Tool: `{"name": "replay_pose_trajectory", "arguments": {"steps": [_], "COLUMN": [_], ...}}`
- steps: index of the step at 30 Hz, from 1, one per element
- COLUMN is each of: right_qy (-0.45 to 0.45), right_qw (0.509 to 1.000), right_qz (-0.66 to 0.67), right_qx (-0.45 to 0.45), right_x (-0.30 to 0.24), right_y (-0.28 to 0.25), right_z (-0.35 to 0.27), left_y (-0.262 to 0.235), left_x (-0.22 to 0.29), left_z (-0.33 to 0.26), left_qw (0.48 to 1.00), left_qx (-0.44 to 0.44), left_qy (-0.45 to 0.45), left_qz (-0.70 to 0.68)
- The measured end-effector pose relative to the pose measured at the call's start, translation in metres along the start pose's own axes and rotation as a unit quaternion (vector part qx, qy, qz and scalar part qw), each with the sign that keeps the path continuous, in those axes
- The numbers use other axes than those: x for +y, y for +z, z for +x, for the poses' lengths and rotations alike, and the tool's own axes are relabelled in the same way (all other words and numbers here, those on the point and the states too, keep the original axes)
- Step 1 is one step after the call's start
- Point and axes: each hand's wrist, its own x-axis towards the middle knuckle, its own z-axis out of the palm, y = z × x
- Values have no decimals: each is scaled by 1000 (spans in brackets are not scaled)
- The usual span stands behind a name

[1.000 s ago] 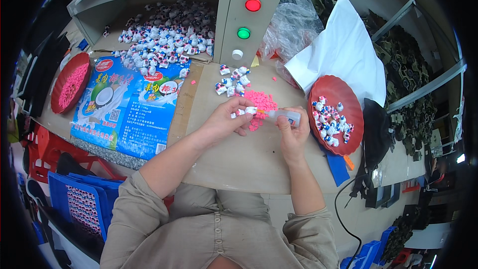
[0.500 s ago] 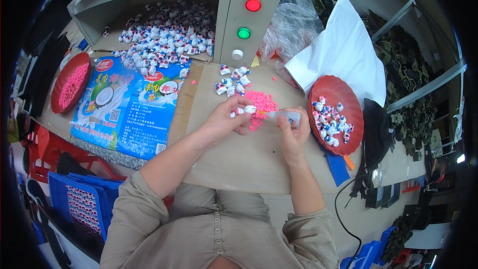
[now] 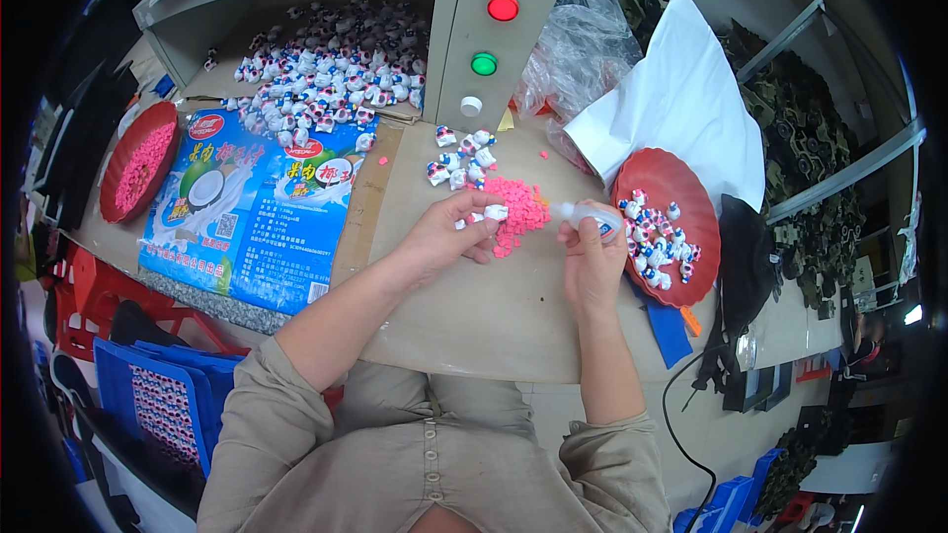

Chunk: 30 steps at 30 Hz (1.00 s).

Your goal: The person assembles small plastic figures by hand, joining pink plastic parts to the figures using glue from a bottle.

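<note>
Head view shows we have drawn our right hand (image 3: 593, 262), fingers wrapped around the bottle (image 3: 601, 222), back toward the bench's right edge, leaving the white figurine (image 3: 496, 212), gripped in our left hand (image 3: 439, 237) beside the pink pieces (image 3: 518, 205), apparently clear of the nozzle (image 3: 564, 209).

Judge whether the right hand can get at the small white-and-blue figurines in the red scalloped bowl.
Probably yes: the right hand is beside the bowl and most figurines lie uncovered, though it grips a translucent plastic bottle.
</note>
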Motion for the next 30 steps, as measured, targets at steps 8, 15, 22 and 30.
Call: {"name": "replay_pose_trajectory", "arguments": {"steps": [8, 15, 22, 30], "right_qy": [90, 19, -67, -69], "right_qw": [970, 864, 770, 752], "right_qz": [-221, -473, -578, -608], "right_qx": [-39, -173, -264, -246], "right_x": [-11, -4, 7, 10], "right_y": [-10, -14, -16, -12], "right_z": [11, 11, 16, 15], "left_y": [-5, -12, -10, -8], "left_x": [11, 13, 10, 8], "left_z": [-5, -6, -4, -4], "left_qw": [962, 965, 981, 985], "left_qx": [0, -7, -28, -41], "left_qy": [-70, -103, -59, -50], "left_qz": [-266, -242, -181, -157]}}
